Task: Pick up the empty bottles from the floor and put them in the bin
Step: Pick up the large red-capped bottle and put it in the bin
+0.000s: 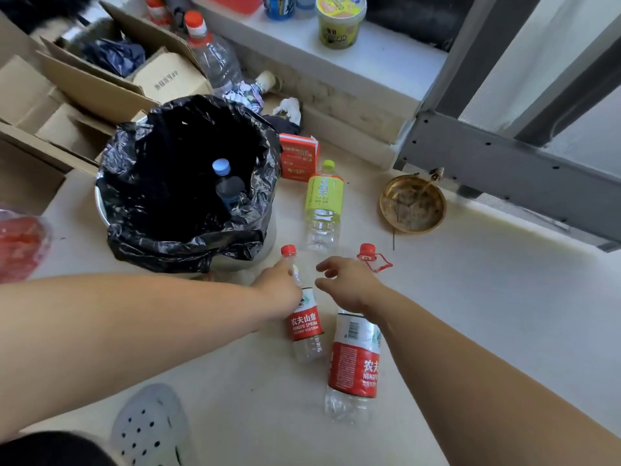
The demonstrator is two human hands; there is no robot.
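Note:
Three empty bottles lie on the pale floor. A small red-label bottle (305, 326) lies nearest; my left hand (279, 285) rests on its neck below the red cap, fingers curled around it. A larger red-label bottle (354, 364) lies to the right, and my right hand (346, 280) hovers over its upper part with fingers spread, holding nothing. Beyond them lies a green-label bottle (322, 203). The bin (124, 210), lined with a black bag, stands at left and holds a bottle with a blue cap (225, 183).
Cardboard boxes (84, 92) stand behind the bin, with a big clear bottle (215, 58) beside them. A red box (299, 156), a brass dish (412, 205), a grey metal frame (504, 156) and a white ledge with a cup (341, 21) lie further back. A perforated shoe (151, 428) is near me.

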